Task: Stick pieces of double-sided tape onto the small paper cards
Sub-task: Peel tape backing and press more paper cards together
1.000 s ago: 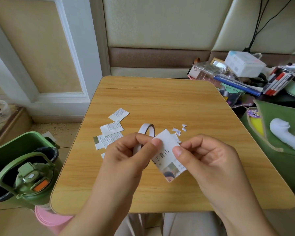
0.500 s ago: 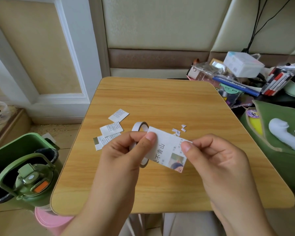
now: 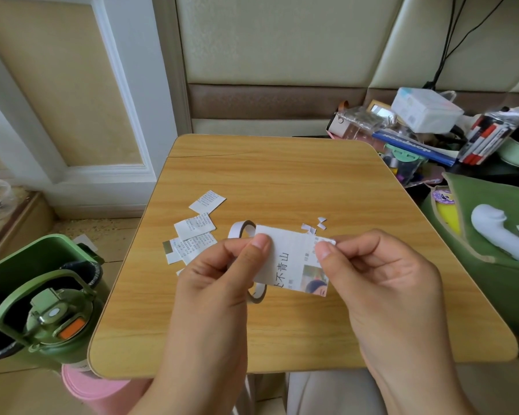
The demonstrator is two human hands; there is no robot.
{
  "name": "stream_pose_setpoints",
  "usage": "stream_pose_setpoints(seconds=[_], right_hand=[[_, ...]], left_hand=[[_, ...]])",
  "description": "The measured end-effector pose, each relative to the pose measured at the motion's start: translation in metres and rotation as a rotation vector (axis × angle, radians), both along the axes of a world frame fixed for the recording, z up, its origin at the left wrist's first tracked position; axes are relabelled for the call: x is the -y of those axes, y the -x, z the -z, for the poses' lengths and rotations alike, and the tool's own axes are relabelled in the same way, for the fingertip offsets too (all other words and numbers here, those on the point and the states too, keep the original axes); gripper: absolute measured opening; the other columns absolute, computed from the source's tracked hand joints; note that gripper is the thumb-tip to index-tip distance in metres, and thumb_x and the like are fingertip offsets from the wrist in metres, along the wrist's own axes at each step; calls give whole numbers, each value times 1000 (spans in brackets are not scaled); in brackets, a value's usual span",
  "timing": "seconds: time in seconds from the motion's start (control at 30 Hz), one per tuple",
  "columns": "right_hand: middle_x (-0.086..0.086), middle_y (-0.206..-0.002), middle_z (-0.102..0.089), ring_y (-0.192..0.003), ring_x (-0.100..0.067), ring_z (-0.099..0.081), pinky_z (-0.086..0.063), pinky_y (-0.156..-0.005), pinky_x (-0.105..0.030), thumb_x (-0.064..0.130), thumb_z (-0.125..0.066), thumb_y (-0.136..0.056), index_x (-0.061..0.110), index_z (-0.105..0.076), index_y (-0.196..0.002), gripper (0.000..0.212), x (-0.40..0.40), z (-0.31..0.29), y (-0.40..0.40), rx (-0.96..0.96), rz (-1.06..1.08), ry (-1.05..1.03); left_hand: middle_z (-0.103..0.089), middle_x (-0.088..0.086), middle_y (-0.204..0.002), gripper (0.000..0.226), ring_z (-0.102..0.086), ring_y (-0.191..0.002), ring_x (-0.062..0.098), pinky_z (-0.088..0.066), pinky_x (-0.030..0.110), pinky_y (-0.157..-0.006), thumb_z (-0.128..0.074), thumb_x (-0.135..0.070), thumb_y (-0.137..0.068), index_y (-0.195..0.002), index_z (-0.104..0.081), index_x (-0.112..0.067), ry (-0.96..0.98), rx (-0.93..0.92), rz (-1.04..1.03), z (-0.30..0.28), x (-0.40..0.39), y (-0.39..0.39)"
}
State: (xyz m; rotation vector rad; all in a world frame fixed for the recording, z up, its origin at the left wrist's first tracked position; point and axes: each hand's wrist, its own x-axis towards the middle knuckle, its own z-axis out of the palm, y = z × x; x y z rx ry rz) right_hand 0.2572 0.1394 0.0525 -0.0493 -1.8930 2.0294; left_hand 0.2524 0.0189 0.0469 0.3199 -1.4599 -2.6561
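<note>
Between the two hands, just above the table (image 3: 282, 181), a small paper card (image 3: 288, 259) is held up, printed side toward the camera. Step in hand, as judged: a tape piece is being set or pressed at the card's top-right corner. Next move prob. calls for firm thumb pressure on that corner, then the backing peeled w/o lifting the card edge.

Left hand (image 3: 222, 274): thumb and curled fingers pinched on the card's left edge; the tape roll (image 3: 240, 232) is also held in this hand, behind the card, its loop showing above and below the fingers. Right hand (image 3: 372, 265): thumb and forefinger closed on the top-right corner, where a small white tab (image 3: 327, 241) sticks out; whether it is tape or backing can't be told.

Just beyond the right thumb, a few tiny white scraps (image 3: 312, 227) lie on the table. Left of the left hand, several other printed cards (image 3: 197, 232) are spread, partly overlapping. Further left, off the table, a green bottle (image 3: 54, 324) stands; far right, clutter w/ pens (image 3: 486, 139).
</note>
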Motion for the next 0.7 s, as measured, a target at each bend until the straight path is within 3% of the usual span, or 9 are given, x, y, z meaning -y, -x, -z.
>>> stream_pose_setpoints(seconds=[0.13,0.2,0.3,0.37,0.5,0.63,0.7], right_hand=[[-2,-62,-69,-46,-6,-59,-44,-48,-12,1,-71,-73,9,-62,-61,17,0,0,1,-11,9,1],[-4,-62,-68,-47,-8,-59,-45,-48,-16,9,-74,-70,9,-58,-67,16,-1,0,2,18,-7,52],[-4,-72,-73,-58,-12,-65,-49,-56,-18,18,-86,-59,24,-51,-95,50,2,4,4,164,-143,98],[-4,-78,-74,-68,-12,-69,-52,-64,-21,19,-85,-62,33,-51,-106,58,4,9,4,215,-192,57],[-3,-79,-75,-73,-20,-71,-54,-72,-31,6,-76,-75,39,-54,-110,53,4,10,5,187,-203,-81],[-14,-73,-73,-68,-41,-61,-51,-72,-47,13,-74,-81,41,-60,-107,40,0,12,8,194,-244,-134],[-14,-72,-72,-64,-26,-60,-48,-71,-39,15,-73,-82,39,-61,-106,36,-2,16,10,221,-241,-134]], left_hand=[[-58,-7,-52,14,-49,-47,2,-39,9,-47,-77,-17,-60,-50,-67,-17,33,-10,15,0,0,1],[-59,-7,-54,14,-49,-48,1,-39,9,-48,-72,-21,-63,-51,-68,-17,34,-18,9,2,-2,1],[-59,-5,-59,12,-48,-51,4,-40,11,-51,-69,-25,-64,-56,-69,-17,23,-8,-11,9,-5,1],[-57,2,-65,14,-46,-58,8,-38,13,-52,-72,-32,-59,-59,-71,-18,54,-2,-13,13,-7,1],[-64,4,-69,16,-56,-70,12,-45,13,-63,-71,-34,-61,-64,-73,-19,173,-51,-43,20,-5,1],[-56,-3,-57,19,-48,-58,6,-39,9,-54,-71,-34,-63,-66,-72,-15,238,-39,-97,23,-1,3],[-52,-9,-51,16,-44,-51,3,-37,9,-49,-71,-32,-65,-63,-72,-16,251,-30,-94,26,-1,5]])
